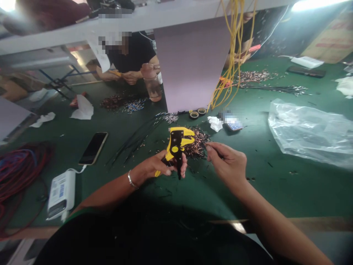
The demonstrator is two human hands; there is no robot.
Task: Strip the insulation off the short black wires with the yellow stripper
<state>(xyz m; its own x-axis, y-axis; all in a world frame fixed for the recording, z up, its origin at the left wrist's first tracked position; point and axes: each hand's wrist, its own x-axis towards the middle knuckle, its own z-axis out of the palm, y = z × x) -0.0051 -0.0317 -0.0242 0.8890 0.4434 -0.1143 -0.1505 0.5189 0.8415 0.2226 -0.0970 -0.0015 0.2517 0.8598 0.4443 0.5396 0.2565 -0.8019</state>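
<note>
My left hand [162, 165] is wrapped round the handles of a yellow and black wire stripper [175, 147], its jaws pointing right. Just right of the tool, my right hand [224, 160] is closed in a pinch, and a thin dark end, seemingly a short black wire [205, 145], shows at the fingertips. Behind the jaws lies a pile of short black wires with copper ends [197, 141], partly hidden by the tool. Longer black wires [135, 138] lie on the green table to the left.
Behind the pile are tape rolls [194, 115], crumpled tissue [215, 124] and a small device [233, 122]. Left lie a phone [93, 148], a power bank [61, 194] and coiled red cable [19, 176]. A plastic bag [309, 132] lies right. Co-workers sit beyond a divider [193, 62].
</note>
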